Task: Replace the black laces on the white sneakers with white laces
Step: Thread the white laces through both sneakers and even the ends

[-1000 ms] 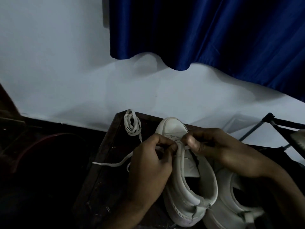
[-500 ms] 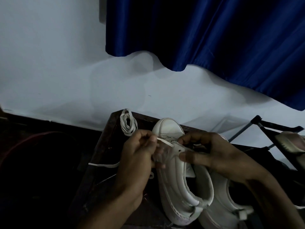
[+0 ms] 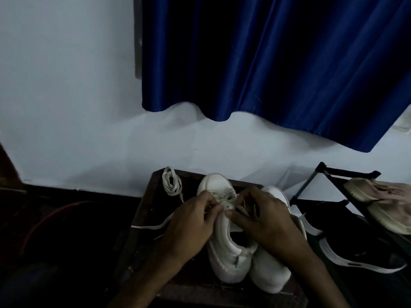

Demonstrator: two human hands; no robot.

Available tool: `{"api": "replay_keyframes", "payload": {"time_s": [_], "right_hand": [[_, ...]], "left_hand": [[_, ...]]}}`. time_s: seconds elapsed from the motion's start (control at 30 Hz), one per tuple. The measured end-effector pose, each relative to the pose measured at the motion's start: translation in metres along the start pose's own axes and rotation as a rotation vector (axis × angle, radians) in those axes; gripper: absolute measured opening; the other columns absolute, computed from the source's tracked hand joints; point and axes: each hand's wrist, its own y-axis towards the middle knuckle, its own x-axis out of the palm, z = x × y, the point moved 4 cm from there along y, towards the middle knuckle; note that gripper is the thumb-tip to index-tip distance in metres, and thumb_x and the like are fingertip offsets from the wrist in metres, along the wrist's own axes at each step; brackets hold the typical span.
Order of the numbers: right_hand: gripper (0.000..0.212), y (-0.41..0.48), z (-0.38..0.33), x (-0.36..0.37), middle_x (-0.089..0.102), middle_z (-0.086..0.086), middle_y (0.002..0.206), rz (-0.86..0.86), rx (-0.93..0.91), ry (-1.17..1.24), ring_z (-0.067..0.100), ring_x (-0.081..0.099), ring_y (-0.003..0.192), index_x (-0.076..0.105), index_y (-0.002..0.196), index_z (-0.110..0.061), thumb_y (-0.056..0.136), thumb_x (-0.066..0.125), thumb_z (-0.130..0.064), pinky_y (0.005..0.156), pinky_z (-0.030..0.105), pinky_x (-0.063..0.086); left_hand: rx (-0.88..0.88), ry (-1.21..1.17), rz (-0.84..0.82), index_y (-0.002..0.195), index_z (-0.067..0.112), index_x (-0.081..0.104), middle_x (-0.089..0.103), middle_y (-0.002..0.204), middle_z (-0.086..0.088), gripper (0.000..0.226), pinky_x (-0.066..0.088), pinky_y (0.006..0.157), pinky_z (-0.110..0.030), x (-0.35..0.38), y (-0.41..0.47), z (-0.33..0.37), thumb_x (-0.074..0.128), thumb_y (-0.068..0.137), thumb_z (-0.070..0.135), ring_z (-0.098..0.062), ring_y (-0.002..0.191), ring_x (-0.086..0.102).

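While the white leather sneaker points toe-first at the pale wall, left hand pinches the flat white lace; right hand pinches its eyelet flap opposite.

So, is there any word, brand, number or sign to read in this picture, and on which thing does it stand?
None can be read.
The white sneaker being laced, the other white sneaker, the coiled white lace, the beige shoe on the rack and the blue curtain show no lettering.
The picture is dim, so small marks may be lost.
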Motion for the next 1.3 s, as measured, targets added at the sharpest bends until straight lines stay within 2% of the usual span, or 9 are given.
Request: {"api": "replay_keyframes", "payload": {"time_s": [0.17, 0.4, 0.57, 0.7, 0.9, 1.0, 1.1, 1.23, 1.3], "right_hand": [[0.046, -0.006, 0.000, -0.001, 0.052, -0.016, 0.062, 0.020, 0.093, -0.018, -0.001, 0.049, 0.061, 0.051, 0.086, -0.031, 0.068, 0.069, -0.069, 0.064, 0.029, 0.040], [0.044, -0.008, -0.006, -0.002, 0.062, -0.014, 0.075, 0.000, 0.157, -0.074, 0.006, 0.058, 0.074, 0.049, 0.081, -0.029, 0.072, 0.068, -0.068, 0.069, 0.032, 0.045], [0.046, -0.009, -0.007, -0.003, 0.068, -0.011, 0.084, -0.003, 0.158, -0.053, 0.009, 0.062, 0.079, 0.044, 0.076, -0.031, 0.071, 0.066, -0.071, 0.070, 0.034, 0.048], [0.044, -0.011, -0.006, -0.005, 0.065, -0.013, 0.079, -0.001, 0.156, -0.064, 0.007, 0.060, 0.077, 0.046, 0.080, -0.031, 0.073, 0.067, -0.069, 0.071, 0.034, 0.046], [0.035, -0.015, -0.010, -0.007, 0.050, -0.024, 0.088, 0.024, 0.023, -0.078, -0.002, 0.047, 0.076, 0.039, 0.092, -0.040, 0.079, 0.066, -0.058, 0.069, 0.033, 0.038], [0.029, -0.012, -0.013, -0.006, 0.050, -0.027, 0.097, -0.006, 0.003, -0.052, -0.006, 0.048, 0.082, 0.044, 0.090, -0.042, 0.079, 0.068, -0.054, 0.074, 0.034, 0.043], [0.033, -0.010, -0.009, -0.004, 0.050, -0.034, 0.097, -0.002, 0.036, -0.020, -0.008, 0.050, 0.082, 0.047, 0.087, -0.038, 0.075, 0.074, -0.052, 0.067, 0.027, 0.037], [0.034, -0.009, -0.001, -0.002, 0.058, -0.025, 0.087, 0.018, 0.070, 0.024, -0.003, 0.054, 0.078, 0.050, 0.083, -0.039, 0.071, 0.077, -0.055, 0.061, 0.021, 0.036], [0.034, -0.008, 0.001, -0.001, 0.061, -0.020, 0.086, 0.023, 0.083, 0.041, -0.002, 0.055, 0.078, 0.051, 0.082, -0.039, 0.069, 0.078, -0.055, 0.064, 0.025, 0.043]], "left_hand": [[-0.137, -0.400, -0.078, 0.088, 0.022, 0.061, 0.057, 0.069, 0.016, 0.018, 0.043, 0.064, -0.024, -0.008, 0.002, -0.007, 0.051, 0.101, 0.027, 0.001, 0.064, 0.053], [-0.256, -1.045, 0.136, 0.085, 0.009, 0.051, 0.057, 0.063, 0.002, 0.025, 0.029, 0.044, -0.018, -0.030, 0.005, 0.021, 0.040, 0.103, 0.022, -0.005, 0.052, 0.041], [0.115, -0.032, 0.061, 0.100, 0.026, 0.047, 0.058, 0.066, 0.010, 0.026, 0.044, 0.051, -0.026, -0.009, -0.010, 0.008, 0.055, 0.093, 0.050, -0.006, 0.056, 0.058], [-0.014, 0.054, 0.000, 0.088, 0.030, 0.055, 0.064, 0.077, 0.015, 0.013, 0.048, 0.065, -0.030, -0.006, -0.008, 0.002, 0.054, 0.097, 0.040, -0.006, 0.073, 0.063], [-0.266, -0.625, -0.126, 0.069, 0.026, 0.065, 0.061, 0.062, 0.013, 0.032, 0.045, 0.063, -0.018, -0.007, -0.006, 0.007, 0.055, 0.100, 0.025, 0.001, 0.061, 0.059], [-0.333, -0.886, -0.044, 0.059, 0.025, 0.056, 0.045, 0.053, 0.011, 0.037, 0.030, 0.043, -0.013, -0.022, -0.001, 0.011, 0.057, 0.096, 0.022, -0.001, 0.045, 0.042], [-0.251, -1.234, 0.061, 0.062, 0.026, 0.056, 0.041, 0.063, 0.005, 0.030, 0.041, 0.055, -0.024, -0.045, 0.010, 0.003, 0.056, 0.092, 0.028, -0.008, 0.056, 0.043], [-0.188, -1.557, 0.033, 0.074, 0.013, 0.054, 0.057, 0.088, -0.008, 0.024, 0.049, 0.102, -0.045, -0.041, 0.018, -0.003, 0.055, 0.094, 0.027, -0.027, 0.103, 0.065], [-0.287, -1.693, 0.050, 0.069, 0.014, 0.059, 0.061, 0.081, -0.008, 0.031, 0.055, 0.094, -0.041, -0.031, 0.020, 0.003, 0.049, 0.096, 0.026, -0.026, 0.097, 0.069]]}}
